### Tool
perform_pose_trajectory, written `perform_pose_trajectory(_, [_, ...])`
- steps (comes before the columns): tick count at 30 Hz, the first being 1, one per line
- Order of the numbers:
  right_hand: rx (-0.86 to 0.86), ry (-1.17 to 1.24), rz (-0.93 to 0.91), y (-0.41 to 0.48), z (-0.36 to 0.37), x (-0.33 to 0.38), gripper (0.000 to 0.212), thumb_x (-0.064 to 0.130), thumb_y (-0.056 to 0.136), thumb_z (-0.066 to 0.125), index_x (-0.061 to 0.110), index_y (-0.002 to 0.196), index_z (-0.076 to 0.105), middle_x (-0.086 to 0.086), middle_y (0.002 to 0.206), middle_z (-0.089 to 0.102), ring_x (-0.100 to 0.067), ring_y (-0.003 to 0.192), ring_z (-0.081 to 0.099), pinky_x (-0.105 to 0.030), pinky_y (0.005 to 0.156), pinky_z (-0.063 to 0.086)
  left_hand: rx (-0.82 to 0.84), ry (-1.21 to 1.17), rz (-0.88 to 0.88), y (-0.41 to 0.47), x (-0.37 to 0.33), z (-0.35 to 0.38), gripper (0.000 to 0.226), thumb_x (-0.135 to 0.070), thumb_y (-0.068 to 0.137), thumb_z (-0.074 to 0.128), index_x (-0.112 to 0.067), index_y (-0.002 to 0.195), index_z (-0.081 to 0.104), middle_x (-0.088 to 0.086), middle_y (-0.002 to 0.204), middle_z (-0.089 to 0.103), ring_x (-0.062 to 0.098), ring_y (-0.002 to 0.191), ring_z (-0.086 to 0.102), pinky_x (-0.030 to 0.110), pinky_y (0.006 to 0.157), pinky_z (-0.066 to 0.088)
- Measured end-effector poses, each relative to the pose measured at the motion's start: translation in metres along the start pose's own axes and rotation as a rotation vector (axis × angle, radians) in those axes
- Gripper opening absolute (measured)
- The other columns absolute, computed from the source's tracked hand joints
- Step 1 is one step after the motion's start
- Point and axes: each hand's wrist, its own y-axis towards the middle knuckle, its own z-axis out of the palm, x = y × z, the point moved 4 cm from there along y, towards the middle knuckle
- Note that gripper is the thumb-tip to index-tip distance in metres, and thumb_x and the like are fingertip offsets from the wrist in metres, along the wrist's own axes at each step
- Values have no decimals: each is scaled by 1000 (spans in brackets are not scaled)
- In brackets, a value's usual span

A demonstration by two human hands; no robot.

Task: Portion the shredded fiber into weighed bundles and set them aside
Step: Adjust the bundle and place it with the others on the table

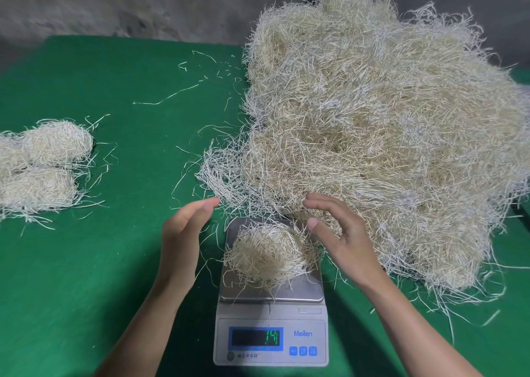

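The left hand (183,233) and right hand (339,234) are bare, as are both forearms (137,328).

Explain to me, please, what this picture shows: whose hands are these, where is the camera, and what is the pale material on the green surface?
One camera, worn on the person's head, looks down at their two bare hands; there is no machine. The left hand and right hand are open and hold nothing, one on each side of a small fiber bundle lying on a digital scale, whose display reads 14. To the right is a big heap of shredded fiber; at the left edge lie finished bundles, all on a green cloth.
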Motion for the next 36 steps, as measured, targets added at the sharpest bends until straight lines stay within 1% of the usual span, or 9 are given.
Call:
perform_pose_trajectory(5, [1, 4, 12, -1, -1, 1, 24, 36, 81, 56, 42, 104, 59, 22, 125, 52, 4, 123, 43, -35, 110, 29, 0, 1, -2, -1, -1, 2, 47, -34, 74, 45, -12, 109, 68, -19, 102, 64, -22, 88, 55, -7, 67, 33])
perform_pose_trajectory(9, [2, 28, 21, -1, -1, -2, 22, 22, 90, 61, 38, 105, 60, 19, 125, 53, -1, 123, 45, -47, 107, 35, -4, 0, -4, -1, 0, 2, 48, -35, 74, 46, -10, 109, 68, -18, 100, 65, -22, 88, 55, -7, 68, 34])
perform_pose_trajectory(16, [8, 19, 17, 1, -2, -8, 27, 17, 89, 61, 40, 104, 59, 23, 124, 53, 5, 121, 44, -18, 101, 27, 0, -11, -17, 1, 0, 6, 44, -35, 73, 47, -14, 106, 68, -18, 100, 66, -20, 88, 57, -6, 67, 35])
perform_pose_trajectory(21, [13, 23, 6, 2, -3, -9, 21, 32, 85, 57, 41, 104, 59, 20, 124, 55, 3, 121, 46, -20, 102, 29, 11, -6, -17, 2, 1, 11, 45, -35, 72, 49, -14, 107, 68, -18, 98, 66, -19, 88, 58, -6, 66, 36])
perform_pose_trajectory(25, [32, 9, 4, 1, -3, -11, 24, 32, 83, 58, 42, 105, 58, 22, 123, 53, 8, 120, 44, -19, 104, 28, 27, 2, -21, 2, 2, 15, 47, -37, 71, 50, -13, 108, 67, -15, 100, 67, -15, 90, 59, -5, 65, 36])
perform_pose_trajectory(27, [84, -37, -11, -1, -1, -13, 31, 30, 85, 63, 47, 109, 53, 26, 125, 49, 10, 122, 40, -27, 109, 26, 28, 3, -20, 1, 3, 16, 43, -35, 74, 54, -12, 107, 68, -13, 100, 68, -13, 89, 59, -5, 65, 36])
perform_pose_trajectory(29, [188, -135, -28, -5, 7, -15, 49, 43, 80, 65, 54, 121, 41, 24, 135, 42, 4, 130, 33, -34, 113, 20, 19, 14, -23, 2, 6, 16, 29, -24, 84, 58, -10, 107, 68, -10, 100, 69, -14, 87, 59, -5, 64, 36])
perform_pose_trajectory(33, [425, -468, -124, -11, 34, -22, 97, 50, 73, 72, 57, 141, 3, 11, 157, 7, -10, 144, 2, -42, 117, 3, 19, 9, 16, 0, 5, 17, 22, -14, 88, 57, -9, 105, 69, -9, 97, 70, -5, 90, 62, -2, 69, 39])
perform_pose_trajectory(36, [376, -493, -127, -7, 39, -23, 89, 55, 77, 66, 57, 140, 5, 13, 157, 3, -11, 144, -1, -46, 117, 2, 35, -30, 27, -2, 3, 15, 22, -16, 88, 57, -10, 105, 69, -7, 98, 71, 2, 95, 64, 3, 74, 43])
